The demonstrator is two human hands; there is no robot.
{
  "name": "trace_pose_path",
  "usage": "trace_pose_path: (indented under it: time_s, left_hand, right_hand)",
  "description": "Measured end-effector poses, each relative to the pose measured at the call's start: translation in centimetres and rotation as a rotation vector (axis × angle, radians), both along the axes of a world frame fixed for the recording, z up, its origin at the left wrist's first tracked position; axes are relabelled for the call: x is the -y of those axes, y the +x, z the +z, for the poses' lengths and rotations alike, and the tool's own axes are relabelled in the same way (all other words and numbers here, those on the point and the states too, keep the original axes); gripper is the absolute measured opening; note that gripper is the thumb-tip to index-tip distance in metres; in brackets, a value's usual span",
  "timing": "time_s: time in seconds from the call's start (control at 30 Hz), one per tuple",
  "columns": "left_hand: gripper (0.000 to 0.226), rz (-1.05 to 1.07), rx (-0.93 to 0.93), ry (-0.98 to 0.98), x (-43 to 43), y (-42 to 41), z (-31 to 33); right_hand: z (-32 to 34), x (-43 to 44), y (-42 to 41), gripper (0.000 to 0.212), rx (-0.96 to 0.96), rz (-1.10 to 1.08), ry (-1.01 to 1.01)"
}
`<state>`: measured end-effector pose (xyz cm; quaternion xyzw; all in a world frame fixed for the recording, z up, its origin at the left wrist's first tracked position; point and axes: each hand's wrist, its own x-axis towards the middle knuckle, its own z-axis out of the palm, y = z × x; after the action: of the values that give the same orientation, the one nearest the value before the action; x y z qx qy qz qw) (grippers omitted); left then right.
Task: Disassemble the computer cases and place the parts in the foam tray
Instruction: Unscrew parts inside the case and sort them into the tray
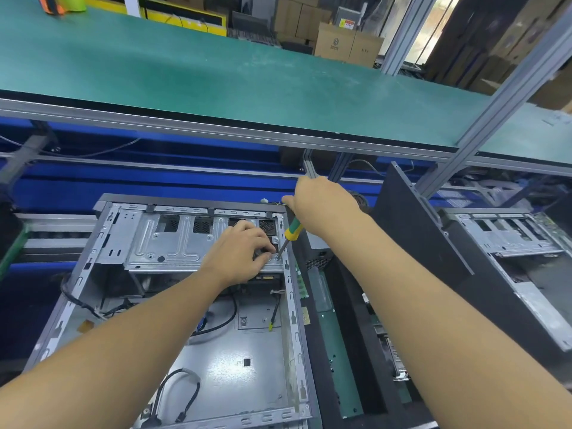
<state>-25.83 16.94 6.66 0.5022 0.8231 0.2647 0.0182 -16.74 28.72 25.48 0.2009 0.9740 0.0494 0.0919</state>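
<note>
The case [292, 305] lies open on the near left of the bench, the foam tray [349, 305] just right of it. The right hand [322, 209] grips a screwdriver [292, 230], its tip on a screw [277, 257] at the right end of the drive cage [167, 243]. The left hand [241, 252] curls beside the tip; whether it pinches anything I cannot tell. The cage looks stiff, fairly light and sharp-edged, best lifted by its folded sides; the screw is tiny and easily dropped.

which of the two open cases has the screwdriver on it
The case on the left: the right hand holds the screwdriver tip on its drive cage. The case at far right has no tool on it.
</note>
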Motion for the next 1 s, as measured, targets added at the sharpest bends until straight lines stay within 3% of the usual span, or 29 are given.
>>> trace_pose_path:
  time_s: [0.13,0.23,0.3,0.4,0.47,0.53,0.6,0.8,0.9,0.93,1.0]
  left_hand:
    - [0.022,-0.006,-0.001,0.001,0.0,0.0,0.1]
    - [0.022,-0.006,-0.002,0.006,0.0,0.0,0.1]
    - [0.022,-0.005,0.000,0.008,0.1,0.0,0.1]
    - [0.022,-0.007,0.001,0.007,0.0,0.0,0.1]
    - [0.023,-0.002,0.000,0.010,0.0,-0.1,0.1]
    - [0.023,-0.001,-0.001,0.003,0.0,-0.1,0.0]
    - [0.023,-0.001,-0.002,-0.004,0.0,-0.1,0.0]
    - [0.024,0.002,-0.016,-0.009,-0.1,-0.1,-0.1]
    - [0.022,-0.001,-0.013,0.003,0.0,-0.1,-0.1]
    - [0.022,-0.002,-0.014,0.001,0.0,-0.1,-0.1]
    - [0.023,-0.003,-0.012,-0.002,0.0,-0.1,0.0]
  right_hand:
    - [0.8,-0.8,0.0,0.008,-0.035,0.134,-0.328]
    - [1.2,-0.8,0.2,0.022,0.051,0.175,-0.426]
    - [0.8,-0.5,0.0,0.026,0.054,0.109,-0.354]
    - [0.5,0.4,-0.2,0.067,0.068,-0.069,-0.122]
    - [0.4,0.7,-0.5,0.052,0.108,-0.022,0.013]
    - [0.4,0.9,-0.7,0.024,0.062,0.041,-0.015]
    - [0.9,0.6,-0.6,0.010,0.058,0.094,-0.108]
    - [2.1,-0.4,-0.1,0.030,0.181,0.112,-0.182]
    - [1.2,-0.2,-0.1,0.058,0.119,-0.026,-0.204]
    - [1.1,-0.1,0.0,0.058,0.101,-0.080,-0.192]
    - [0.7,0.0,-0.2,0.031,0.092,-0.016,-0.057]
